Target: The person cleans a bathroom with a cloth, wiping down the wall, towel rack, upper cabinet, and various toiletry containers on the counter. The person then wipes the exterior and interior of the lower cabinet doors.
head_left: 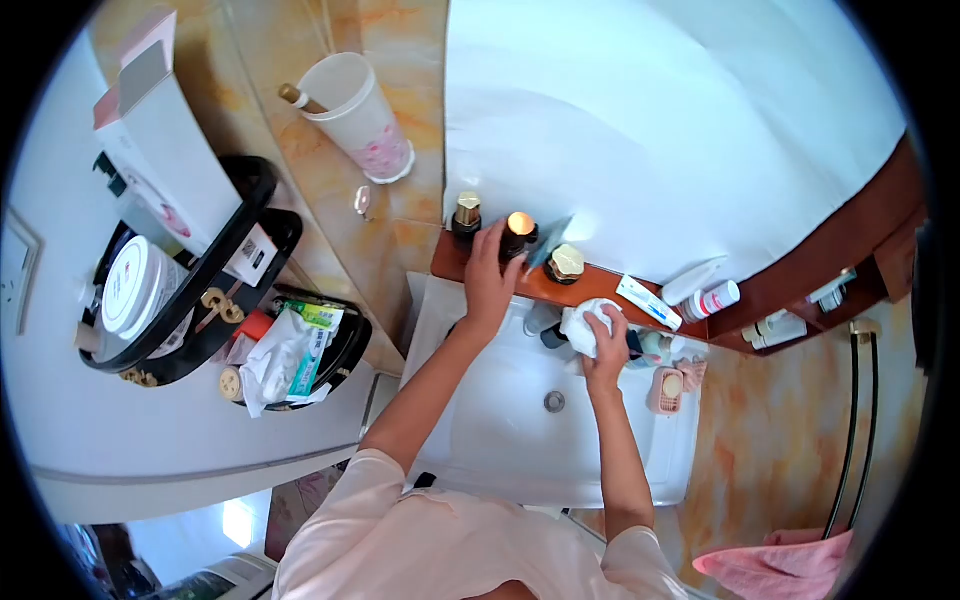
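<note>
My left hand (490,285) has its fingers round a dark bottle with a gold top (519,226) at the wooden shelf (590,287). In my right hand (604,350) is a crumpled white cloth (583,325), held above the back edge of the white sink (500,400). A second dark bottle with a gold cap (467,215) stands left of my left hand. Between my hands, a dark jar with a gold lid (565,263) sits on the shelf. To its right lies a toothpaste tube (649,302).
A black corner rack (190,330) with a white box (170,150) and a tub (135,285) is on the left. A plastic cup (365,120) hangs on the wall. A pink soap holder (666,392) sits at the sink's right. A pink towel (780,565) hangs lower right.
</note>
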Demonstrator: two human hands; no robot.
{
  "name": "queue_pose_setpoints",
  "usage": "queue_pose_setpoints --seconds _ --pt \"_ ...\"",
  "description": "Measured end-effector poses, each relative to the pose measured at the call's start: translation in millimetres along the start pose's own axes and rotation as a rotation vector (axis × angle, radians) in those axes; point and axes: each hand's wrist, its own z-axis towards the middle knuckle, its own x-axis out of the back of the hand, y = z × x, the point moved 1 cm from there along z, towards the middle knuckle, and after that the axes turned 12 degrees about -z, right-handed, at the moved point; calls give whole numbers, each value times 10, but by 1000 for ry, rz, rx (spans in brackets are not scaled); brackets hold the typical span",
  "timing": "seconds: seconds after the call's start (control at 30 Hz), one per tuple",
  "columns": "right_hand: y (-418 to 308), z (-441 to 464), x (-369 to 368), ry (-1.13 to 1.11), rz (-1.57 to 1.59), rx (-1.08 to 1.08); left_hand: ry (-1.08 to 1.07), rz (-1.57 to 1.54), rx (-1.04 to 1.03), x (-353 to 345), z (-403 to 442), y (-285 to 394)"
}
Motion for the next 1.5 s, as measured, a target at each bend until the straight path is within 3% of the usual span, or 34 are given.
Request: queue_pose_setpoints --seconds 0.23,0.37,0.5,0.57,0.8,0.9,1.03,1.2,1.3,1.37,1.43,1.5 --pt "-159 0 -15 23 15 -62 43 26 -27 107 -96 23" --pt "-544 91 -264 -58 55 131 76 49 -31 565 -506 37" --pt "-992 206 -604 -62 173 225 244 -112 171 953 -986 -37" --pt "-1315 348 -633 -193 242 271 312 -233 235 1049 -1130 -49" --pt "-2082 634 -975 -331 295 377 371 -273 184 1221 -1219 -149" --pt "-2081 593 -840 -353 329 305 370 -380 275 1239 -1223 -127" --pt "-1873 449 -662 -333 544 37 282 -714 466 1031 -1221 13" --pt "-1611 135 -550 -293 1060 -658 186 -774 423 928 -1086 502" --pt "-1549 55 -403 -244 1248 -966 201 -770 300 965 -1148 325" --pt "-1475 60 -247 -255 1291 -1089 246 -799 471 1035 -1056 366" --pt "-1395 40 -158 -236 1189 -1019 227 -825 596 1056 -965 376" --pt "-1225 -24 -112 -206 1009 -854 187 -815 552 1027 -880 339"
